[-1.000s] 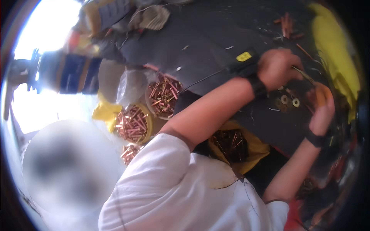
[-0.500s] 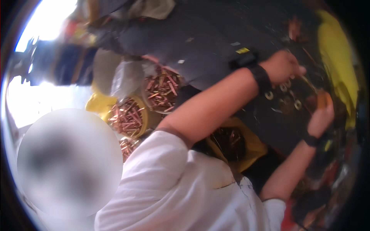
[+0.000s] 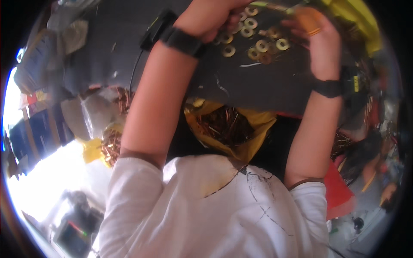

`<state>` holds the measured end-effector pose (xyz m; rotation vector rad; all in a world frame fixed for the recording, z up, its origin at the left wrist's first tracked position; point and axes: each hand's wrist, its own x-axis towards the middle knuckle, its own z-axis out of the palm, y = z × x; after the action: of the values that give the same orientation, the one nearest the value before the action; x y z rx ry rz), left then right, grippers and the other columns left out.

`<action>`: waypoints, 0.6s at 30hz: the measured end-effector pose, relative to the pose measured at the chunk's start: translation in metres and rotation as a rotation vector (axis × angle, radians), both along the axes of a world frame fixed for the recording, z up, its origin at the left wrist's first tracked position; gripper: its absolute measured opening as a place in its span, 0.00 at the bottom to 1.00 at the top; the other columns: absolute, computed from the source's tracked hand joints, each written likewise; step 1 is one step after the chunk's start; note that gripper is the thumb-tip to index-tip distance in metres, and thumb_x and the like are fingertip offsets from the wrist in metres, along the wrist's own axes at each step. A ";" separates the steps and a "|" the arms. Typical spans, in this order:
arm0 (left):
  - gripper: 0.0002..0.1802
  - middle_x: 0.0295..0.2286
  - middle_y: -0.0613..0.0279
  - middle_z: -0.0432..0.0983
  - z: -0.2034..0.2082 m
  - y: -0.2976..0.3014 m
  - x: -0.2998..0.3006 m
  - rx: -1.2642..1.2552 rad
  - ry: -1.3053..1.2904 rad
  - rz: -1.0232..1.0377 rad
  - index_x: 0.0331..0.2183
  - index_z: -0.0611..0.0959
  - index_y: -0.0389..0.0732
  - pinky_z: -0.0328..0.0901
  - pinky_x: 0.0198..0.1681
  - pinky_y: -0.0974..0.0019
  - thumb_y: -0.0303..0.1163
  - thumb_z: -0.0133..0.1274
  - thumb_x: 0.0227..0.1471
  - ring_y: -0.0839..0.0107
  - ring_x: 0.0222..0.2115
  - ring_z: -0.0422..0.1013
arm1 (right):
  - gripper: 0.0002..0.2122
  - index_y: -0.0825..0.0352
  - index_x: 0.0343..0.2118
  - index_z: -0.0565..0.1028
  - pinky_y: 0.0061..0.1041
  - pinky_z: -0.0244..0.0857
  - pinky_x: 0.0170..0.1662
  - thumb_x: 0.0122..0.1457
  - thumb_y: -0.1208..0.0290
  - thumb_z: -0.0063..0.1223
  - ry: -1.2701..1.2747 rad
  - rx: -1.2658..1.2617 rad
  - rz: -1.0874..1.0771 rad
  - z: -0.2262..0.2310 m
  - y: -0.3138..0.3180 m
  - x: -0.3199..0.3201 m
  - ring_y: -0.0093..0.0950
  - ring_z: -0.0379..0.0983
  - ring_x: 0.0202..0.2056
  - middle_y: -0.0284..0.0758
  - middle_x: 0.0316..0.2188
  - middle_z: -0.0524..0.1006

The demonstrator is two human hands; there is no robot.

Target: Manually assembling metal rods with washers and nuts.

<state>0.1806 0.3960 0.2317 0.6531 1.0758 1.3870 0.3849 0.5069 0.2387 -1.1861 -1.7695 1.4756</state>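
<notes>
At the top edge of the head view my left hand is curled over the dark work surface, its fingertips partly cut off. A thin yellowish strip runs between it and my right hand; what the left fingers pinch is hidden. My right hand is closed around a smooth orange object, with some fingers blurred. Several flat brass-coloured rings lie loose on the surface between and below the hands. Each wrist wears a black band.
A yellow bag of copper-coloured metal pins hangs open at the near edge. More pins are at the left. A black device with a cable lies by my left wrist. Yellow material is at the far right.
My view has swung right, so both arms and the rings appear further left and higher. The orange object stays in my right hand.
</notes>
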 end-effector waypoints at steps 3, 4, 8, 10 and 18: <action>0.16 0.16 0.74 0.60 -0.015 -0.002 -0.005 0.064 0.216 -0.035 0.23 0.70 0.44 0.53 0.19 0.77 0.41 0.50 0.58 0.83 0.16 0.57 | 0.10 0.68 0.35 0.78 0.15 0.64 0.32 0.57 0.66 0.55 0.075 0.192 0.122 0.004 -0.017 -0.016 0.16 0.75 0.30 0.30 0.28 0.79; 0.15 0.17 0.74 0.60 -0.014 -0.003 -0.004 0.016 0.196 -0.031 0.24 0.70 0.44 0.54 0.19 0.76 0.41 0.50 0.58 0.83 0.16 0.57 | 0.10 0.69 0.34 0.78 0.15 0.63 0.32 0.57 0.65 0.55 0.046 0.179 0.115 0.008 -0.023 -0.016 0.16 0.74 0.30 0.30 0.28 0.79; 0.15 0.17 0.74 0.61 -0.009 -0.006 0.001 -0.035 0.138 -0.026 0.25 0.72 0.43 0.55 0.19 0.76 0.41 0.50 0.58 0.83 0.16 0.58 | 0.11 0.70 0.34 0.77 0.14 0.64 0.33 0.57 0.66 0.56 0.059 0.140 0.036 0.009 -0.022 -0.016 0.15 0.73 0.29 0.32 0.27 0.79; 0.13 0.18 0.74 0.61 -0.007 -0.005 0.001 -0.043 0.083 0.006 0.26 0.73 0.42 0.56 0.19 0.76 0.40 0.51 0.58 0.83 0.15 0.58 | 0.11 0.70 0.34 0.77 0.14 0.63 0.33 0.57 0.66 0.56 0.192 0.106 0.124 0.012 -0.023 -0.017 0.15 0.73 0.29 0.32 0.27 0.79; 0.12 0.18 0.74 0.62 -0.006 -0.003 -0.003 -0.040 0.123 -0.006 0.27 0.75 0.42 0.55 0.19 0.77 0.39 0.51 0.58 0.83 0.15 0.58 | 0.08 0.69 0.34 0.77 0.16 0.64 0.35 0.53 0.71 0.61 0.096 0.077 0.099 0.011 -0.019 -0.016 0.16 0.71 0.29 0.31 0.27 0.78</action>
<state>0.1774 0.3930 0.2254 0.7194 1.1947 1.3307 0.3686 0.4879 0.2493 -0.9856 -1.8250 1.4810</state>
